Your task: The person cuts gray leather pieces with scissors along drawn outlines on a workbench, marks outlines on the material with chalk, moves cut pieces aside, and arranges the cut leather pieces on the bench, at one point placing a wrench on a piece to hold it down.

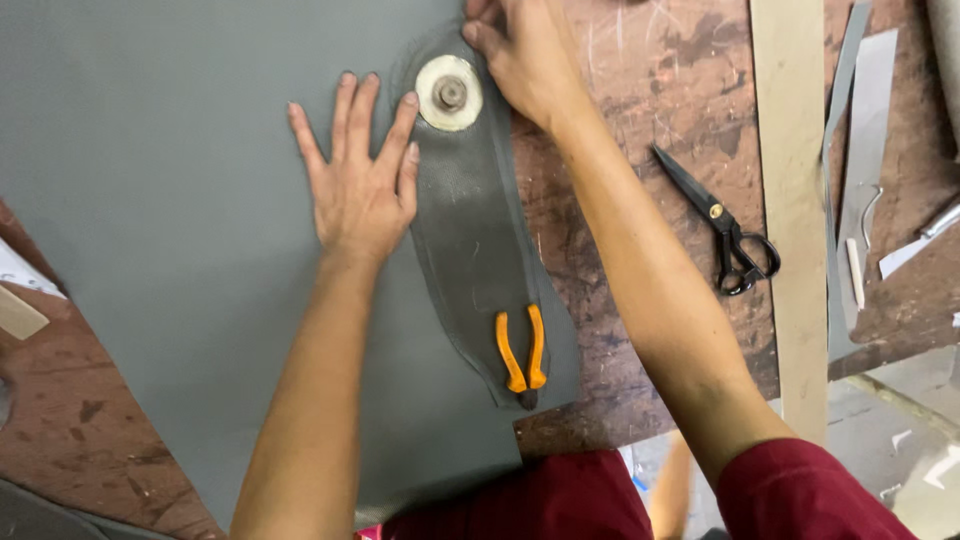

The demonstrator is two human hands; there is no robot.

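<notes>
Grey sheet (pixel 180 200), scarred brown workbench (pixel 640 90), scissors (pixel 722 225)

Two hands are showing: one left hand (pixel 358 185) and one right hand (pixel 520 55). One large grey sheet (pixel 150 200) is lying at the left, and one long grey pattern piece (pixel 475 230) is lying on it. One round disc weight (pixel 449 93) is sitting far, one pair of orange-handled pliers (pixel 522 352) near, one pair of black scissors (pixel 722 225) right, beside one wooden strip (pixel 795 200).

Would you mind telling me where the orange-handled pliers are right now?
The orange-handled pliers lie on the near end of the dark template on the grey sheet, between the person's forearms, below the left hand.
</notes>
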